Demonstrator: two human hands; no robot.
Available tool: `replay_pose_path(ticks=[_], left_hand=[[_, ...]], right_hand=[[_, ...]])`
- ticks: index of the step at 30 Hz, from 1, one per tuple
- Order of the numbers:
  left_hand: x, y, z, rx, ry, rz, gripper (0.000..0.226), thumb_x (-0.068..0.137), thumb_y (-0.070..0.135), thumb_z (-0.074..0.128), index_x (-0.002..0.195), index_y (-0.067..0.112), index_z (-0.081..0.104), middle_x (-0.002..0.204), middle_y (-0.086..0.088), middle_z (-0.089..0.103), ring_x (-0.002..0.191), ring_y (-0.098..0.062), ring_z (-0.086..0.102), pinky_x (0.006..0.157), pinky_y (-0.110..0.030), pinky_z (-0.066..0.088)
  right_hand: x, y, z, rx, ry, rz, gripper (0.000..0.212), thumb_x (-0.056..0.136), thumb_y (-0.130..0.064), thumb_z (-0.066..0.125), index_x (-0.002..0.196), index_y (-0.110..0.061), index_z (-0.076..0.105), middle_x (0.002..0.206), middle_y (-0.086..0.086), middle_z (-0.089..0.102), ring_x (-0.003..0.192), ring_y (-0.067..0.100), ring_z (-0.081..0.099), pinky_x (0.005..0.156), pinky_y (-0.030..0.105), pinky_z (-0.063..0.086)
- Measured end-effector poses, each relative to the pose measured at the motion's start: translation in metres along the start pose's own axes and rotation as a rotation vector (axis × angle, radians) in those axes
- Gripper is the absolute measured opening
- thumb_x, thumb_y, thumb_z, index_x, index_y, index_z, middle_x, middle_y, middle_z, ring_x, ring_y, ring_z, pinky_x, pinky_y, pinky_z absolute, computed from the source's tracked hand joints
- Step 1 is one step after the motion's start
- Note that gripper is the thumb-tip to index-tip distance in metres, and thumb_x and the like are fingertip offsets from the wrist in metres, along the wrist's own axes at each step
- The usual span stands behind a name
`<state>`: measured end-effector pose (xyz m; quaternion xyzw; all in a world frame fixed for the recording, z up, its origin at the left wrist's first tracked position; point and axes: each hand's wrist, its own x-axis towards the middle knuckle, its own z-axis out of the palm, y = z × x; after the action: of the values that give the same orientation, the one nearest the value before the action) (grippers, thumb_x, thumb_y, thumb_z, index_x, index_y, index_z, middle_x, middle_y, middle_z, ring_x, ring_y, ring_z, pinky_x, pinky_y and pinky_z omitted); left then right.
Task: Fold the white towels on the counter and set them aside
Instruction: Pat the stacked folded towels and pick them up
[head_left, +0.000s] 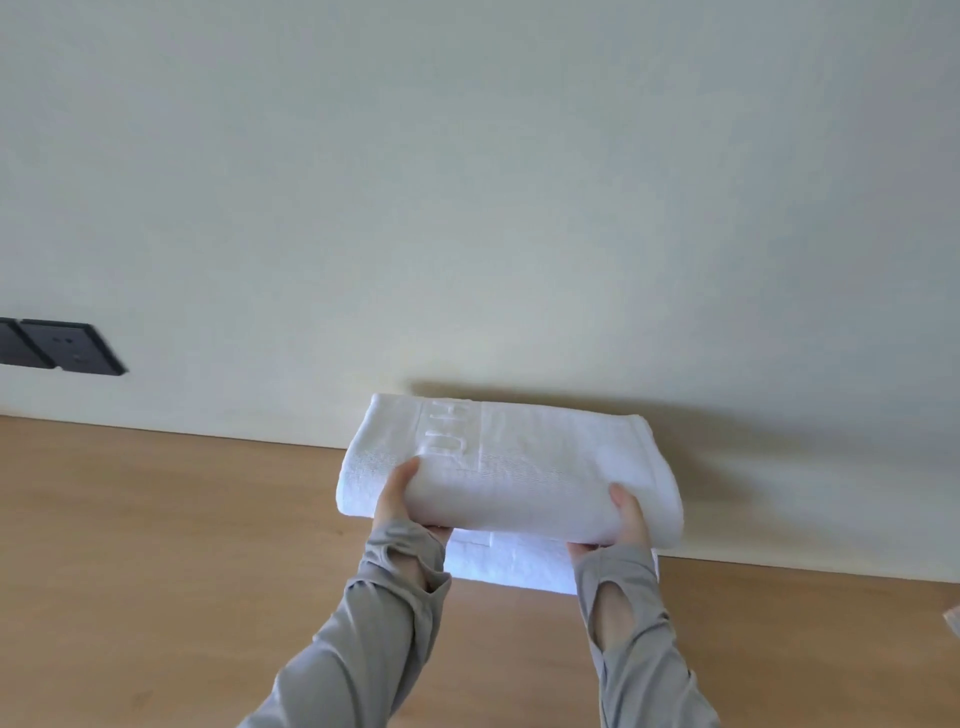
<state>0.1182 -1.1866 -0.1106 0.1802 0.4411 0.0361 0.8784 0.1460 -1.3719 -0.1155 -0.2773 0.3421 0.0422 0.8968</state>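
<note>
Held towel: a thick folded white terry towel, with a raised woven band and lettering on its top face, is being held roughly level in both hands, close to the wall and over the back part of the counter.
Left hand: the left hand is gripping the near left edge of the thick folded white terry towel, with the thumb lying on top and the fingers tucked underneath.
Right hand: the right hand is gripping the near right edge the same way, with the thumb pressing on top and the fingers curling under.
Lower towel: a second folded white towel is lying flat on the counter directly below the held one, its near edge showing between the two wrists. Whether the two towels are touching cannot be told.
Counter: a light brown wooden counter is running across the lower half of the view and meeting the wall.
Wall: a plain cream wall is rising behind the counter, and the held towel's shadow is falling on it to the right.
Sleeves: grey stretch sleeves with openings at the wrists are covering both forearms.
Sockets: dark grey square wall sockets are sitting on the wall at far left, above the counter and well apart from the towels.
Right edge: a small pale scrap is showing at the frame's right edge, but too little of it is visible to identify.
</note>
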Motion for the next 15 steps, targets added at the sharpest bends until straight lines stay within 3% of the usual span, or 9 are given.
replay_pose_path(ticks=[4,7,11,15], left_hand=[[-0.025,0.031,-0.012,-0.023,0.001,0.042,0.040,0.064,0.025,0.080,0.092,0.007,0.058,0.096,-0.012,0.063,0.087,-0.028,0.064,0.082,-0.043,0.054],[-0.047,0.066,-0.029,-0.075,-0.026,0.076,0.039,0.064,0.025,0.079,0.092,0.009,0.058,0.098,-0.011,0.063,0.088,-0.028,0.064,0.080,-0.044,0.054],[-0.084,0.127,-0.063,-0.172,-0.060,0.163,0.040,0.062,0.025,0.079,0.094,0.011,0.058,0.098,-0.010,0.066,0.087,-0.028,0.066,0.069,-0.041,0.055],[-0.132,0.203,-0.111,-0.280,-0.097,0.291,0.045,0.057,0.023,0.080,0.096,0.011,0.061,0.090,-0.010,0.070,0.081,-0.029,0.069,0.065,-0.041,0.056]], right_hand=[[-0.031,0.017,0.019,-0.014,-0.092,0.002,0.020,0.078,-0.021,0.070,0.096,-0.018,0.063,0.093,0.004,0.071,0.092,0.026,0.067,0.075,0.041,0.057],[-0.058,0.040,0.040,-0.046,-0.158,0.009,0.024,0.076,-0.021,0.070,0.098,-0.016,0.062,0.093,0.005,0.072,0.091,0.026,0.068,0.076,0.042,0.056],[-0.103,0.087,0.080,-0.114,-0.261,0.034,0.027,0.075,-0.023,0.071,0.098,-0.013,0.062,0.083,0.004,0.074,0.085,0.024,0.070,0.071,0.040,0.057],[-0.161,0.154,0.125,-0.166,-0.361,0.088,0.028,0.076,-0.022,0.069,0.102,-0.013,0.061,0.094,0.006,0.070,0.088,0.023,0.068,0.073,0.039,0.056]])
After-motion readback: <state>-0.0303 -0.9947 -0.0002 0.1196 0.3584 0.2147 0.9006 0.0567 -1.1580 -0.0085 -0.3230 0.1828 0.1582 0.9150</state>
